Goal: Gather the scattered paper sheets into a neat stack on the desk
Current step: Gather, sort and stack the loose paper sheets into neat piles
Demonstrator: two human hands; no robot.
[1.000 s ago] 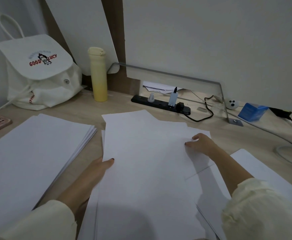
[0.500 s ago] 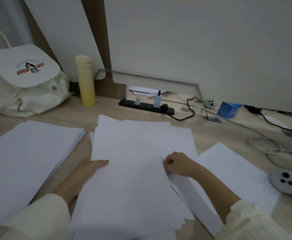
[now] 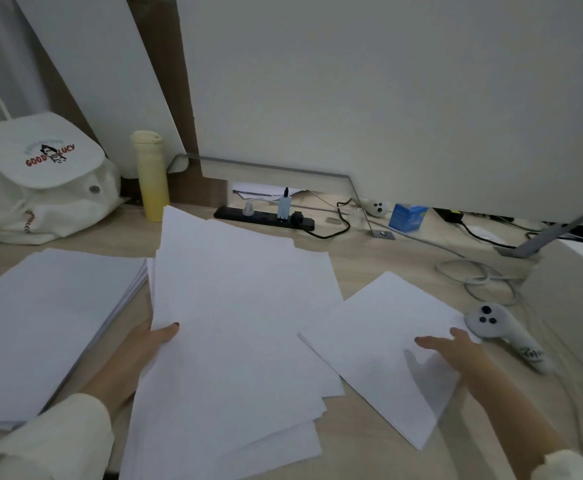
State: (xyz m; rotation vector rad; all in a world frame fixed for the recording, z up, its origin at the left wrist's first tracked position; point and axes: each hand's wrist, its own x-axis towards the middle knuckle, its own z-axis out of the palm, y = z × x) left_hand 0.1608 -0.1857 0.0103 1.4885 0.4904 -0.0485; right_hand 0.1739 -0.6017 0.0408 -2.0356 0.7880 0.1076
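A loose bundle of white sheets [image 3: 234, 323] lies fanned and uneven in the middle of the wooden desk [image 3: 369, 265]. My left hand [image 3: 144, 344] grips its left edge, thumb on top and fingers hidden beneath. To the left sits a thick, tidy paper stack [image 3: 47, 323]. On the right a separate sheet [image 3: 369, 327] lies at an angle, apart from the bundle. My right hand [image 3: 456, 351] rests flat on that sheet near its right edge, fingers straight.
A white backpack [image 3: 40, 181] and a yellow bottle [image 3: 151, 178] stand at the back left. A black power strip [image 3: 265, 216], a blue box [image 3: 407, 218] and cables [image 3: 480, 278] line the back. A white controller [image 3: 504, 330] lies beside my right hand, a white box [image 3: 577, 289] beyond it.
My right hand let go of the bundle's right side and moved right onto the separate sheet. My left hand keeps its hold on the bundle. The view has swung rightward.
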